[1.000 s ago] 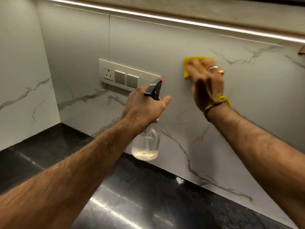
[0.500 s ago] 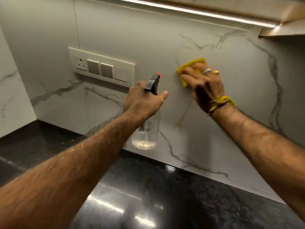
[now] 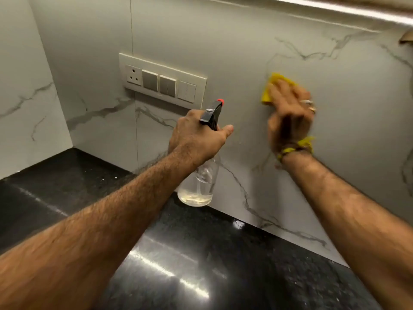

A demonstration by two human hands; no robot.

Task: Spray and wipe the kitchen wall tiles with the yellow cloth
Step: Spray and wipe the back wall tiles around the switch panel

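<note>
Two hands are up at the wall tiles (image 3: pixel 245 52), which are pale marble-look slabs with grey veins. The right hand (image 3: pixel 289 115) presses the yellow cloth (image 3: pixel 267 96) flat against the tile, fingers laid straight and close together over it; only the cloth's upper and left edges show past the fingers. The hand is blurred (two rings and a yellow wrist thread can still be made out). The left hand (image 3: pixel 197 135) grips the neck of the spray bottle (image 3: pixel 197 186), fingers curled round it below the black trigger head, thumb stretched toward the wall; whether a finger sits on the trigger cannot be told. The red nozzle tip points at the wall, just short of it. The clear bottle hangs above the back edge of the counter (image 3: pixel 67 186), with a shallow layer of yellowish liquid at its bottom. No label or writing can be read on the bottle.

The switch plate (image 3: pixel 163 80) sits on the wall left of the bottle, with one socket and three rocker sets, unmarked as far as can be seen. The black polished counter runs to the corner at the far left, where the side wall meets the back wall. A light strip (image 3: pixel 335 7) runs along the top edge of the tiles.
</note>
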